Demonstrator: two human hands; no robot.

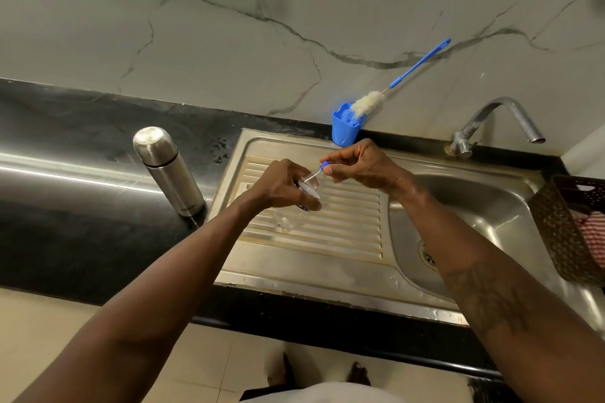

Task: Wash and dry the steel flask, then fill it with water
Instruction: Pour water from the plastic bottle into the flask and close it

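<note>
Steel flask (167, 170) untouched; washing not yet begun
It stands capped at frame left; left hand (288, 186) curls its grip round a clear bottle (288, 222); right hand (363, 163) pinches a blue cap (325, 166) (soap, perhaps).

The steel flask (168, 170) is shiny, smooth metal. The sink (294, 275) is duller metal with ridges and stains. The counter (65, 222) is black, glossy stone. The cup (343, 131) is smooth blue plastic, and the bottle brush (370, 101) has fluffy white bristles.

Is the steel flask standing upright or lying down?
Upright: the steel flask stands on its base on the black counter, cap end up.
</note>
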